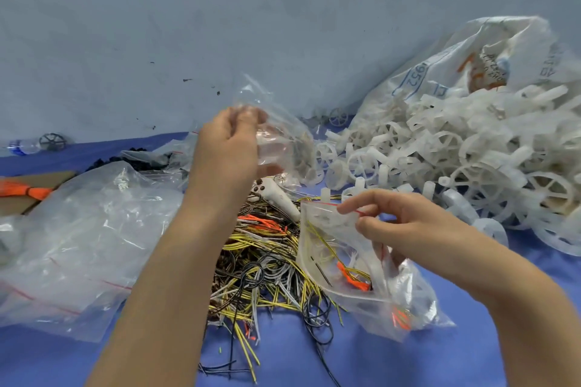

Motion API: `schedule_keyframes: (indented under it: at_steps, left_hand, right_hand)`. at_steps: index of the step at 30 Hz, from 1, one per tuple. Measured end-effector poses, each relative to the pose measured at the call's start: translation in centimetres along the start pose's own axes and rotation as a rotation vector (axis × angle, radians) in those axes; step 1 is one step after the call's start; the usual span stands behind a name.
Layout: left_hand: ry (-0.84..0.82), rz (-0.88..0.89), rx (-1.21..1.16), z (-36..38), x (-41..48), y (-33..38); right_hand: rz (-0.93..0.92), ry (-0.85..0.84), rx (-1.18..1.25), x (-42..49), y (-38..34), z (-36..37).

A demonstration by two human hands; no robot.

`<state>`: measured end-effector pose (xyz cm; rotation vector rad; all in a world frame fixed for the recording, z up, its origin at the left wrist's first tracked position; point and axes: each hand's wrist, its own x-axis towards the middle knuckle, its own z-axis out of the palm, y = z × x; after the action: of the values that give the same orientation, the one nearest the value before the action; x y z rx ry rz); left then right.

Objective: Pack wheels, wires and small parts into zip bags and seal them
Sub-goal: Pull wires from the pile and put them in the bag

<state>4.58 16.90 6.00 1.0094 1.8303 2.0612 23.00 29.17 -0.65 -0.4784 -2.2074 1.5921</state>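
Wires [267,273] lie in a big messy heap in the middle of the blue desk [393,364], near the front edge, in yellow, black, white and orange. Your left hand [229,148] is lifted above the heap, and its curled fingers hold a clear zip bag [283,135] by one side; you can see a wheel shape inside that bag, but it is too blurry to tell more. Your right hand [396,223] is lower and nearer the right side, and its finger and thumb pinch the red strip at the top of a second zip bag [355,270]. This second zip bag hangs down onto the edge of the wire heap, and it has yellow and orange wires and some white bits in it. A huge pile of white wheels [465,151] fills the far right side of the desk, spilling out of a big white sack [446,72] with blue print on it. A loose stack of empty bags [81,245] lies on the left side of the desk. Behind it, near the far left corner, sit some small black parts [125,160], one dark wheel [52,141] and a water bottle [22,146]. A white controller [276,195] rests between your two hands, touching the wires.
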Motion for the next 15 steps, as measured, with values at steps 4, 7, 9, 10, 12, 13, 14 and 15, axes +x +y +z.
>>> schedule_keyframes:
  at_steps: [4,7,9,10,12,13,14,15]
  left_hand:
    - [-0.035,-0.245,-0.289,-1.2,-2.3,0.5]
    - [-0.098,-0.345,-0.340,-2.0,-3.1,0.4]
    - [-0.139,-0.370,-0.359,-2.3,-3.4,0.5]
    - [-0.165,-0.374,-0.357,-2.4,-3.6,0.6]
    - [-0.225,-0.371,-0.347,-2.2,-3.9,0.8]
    - [-0.246,-0.370,-0.341,-2.1,-4.1,0.9]
    - [-0.262,-0.372,-0.333,-1.9,-4.2,0.9]
    - [-0.275,-0.378,-0.322,-1.7,-4.4,0.9]
  right_hand:
    - [-0.010,0.029,0.029,0.1,-0.1,0.5]
    - [-0.003,0.076,0.027,0.1,-0.1,0.8]
    - [-0.003,0.110,0.027,0.0,-0.3,1.0]
    - [-0.006,0.126,0.028,0.0,-0.4,1.1]
    - [-0.013,0.160,0.033,-0.1,-0.6,1.3]
    - [-0.016,0.175,0.034,-0.1,-0.7,1.3]
    - [-0.020,0.187,0.035,-0.2,-0.8,1.4]
    - [-0.028,0.195,0.039,-0.2,-1.0,1.5]
